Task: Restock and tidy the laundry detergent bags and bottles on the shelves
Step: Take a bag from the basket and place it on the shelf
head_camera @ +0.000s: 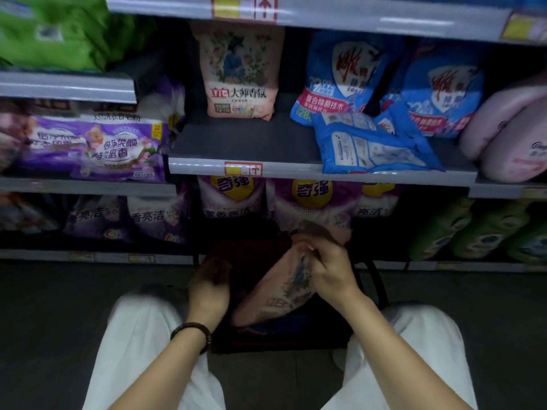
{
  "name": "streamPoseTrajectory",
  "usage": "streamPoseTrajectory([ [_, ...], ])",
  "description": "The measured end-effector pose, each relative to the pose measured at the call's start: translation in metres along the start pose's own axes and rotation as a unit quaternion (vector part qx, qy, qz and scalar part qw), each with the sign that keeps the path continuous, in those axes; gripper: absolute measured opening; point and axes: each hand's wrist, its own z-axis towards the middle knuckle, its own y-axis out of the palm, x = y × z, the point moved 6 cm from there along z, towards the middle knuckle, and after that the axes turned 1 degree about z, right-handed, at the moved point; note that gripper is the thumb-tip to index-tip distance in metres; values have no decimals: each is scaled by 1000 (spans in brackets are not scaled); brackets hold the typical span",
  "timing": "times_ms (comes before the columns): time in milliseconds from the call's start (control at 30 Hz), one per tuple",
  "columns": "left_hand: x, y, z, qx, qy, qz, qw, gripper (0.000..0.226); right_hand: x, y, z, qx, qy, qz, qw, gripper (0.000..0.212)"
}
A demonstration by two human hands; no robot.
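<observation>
A pink detergent bag (pixel 278 294) with a floral print lies tilted in a dark basket (pixel 296 335) on the floor between my knees. My right hand (pixel 325 267) grips the bag's upper edge, fingers curled round it. My left hand (pixel 211 287), blurred, is at the bag's left side near the basket's rim; its hold cannot be made out. One matching pink bag (pixel 239 75) stands upright at the back of the middle shelf (pixel 236 140).
Blue detergent bags (pixel 373 113) stand and lie tumbled right of the pink one. Purple bags (pixel 97 143) fill the left shelf and more purple bags (pixel 310 202) the row below. Green bottles (pixel 473 232) stand at lower right, pale pink bags (pixel 512 131) at the right edge, green bags (pixel 50 31) at top left.
</observation>
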Motion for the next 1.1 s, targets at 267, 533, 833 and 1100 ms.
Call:
streamPoseTrajectory([
  [267, 67, 13, -22, -170, -8, -182, 968, 24, -95, -63, 26, 57, 13, 500, 864, 12],
  [533, 117, 30, -48, -340, 12, -363, 867, 113, -142, -83, 70, -5, 39, 726, 687, 36],
  [833, 122, 8, -39, -323, -40, -502, 801, 98, -132, -80, 111, 38, 139, 648, 748, 19],
  [1100, 125, -26, 21, -102, -105, -548, 824, 53, -100, -75, 100, -79, 234, 409, 878, 38],
])
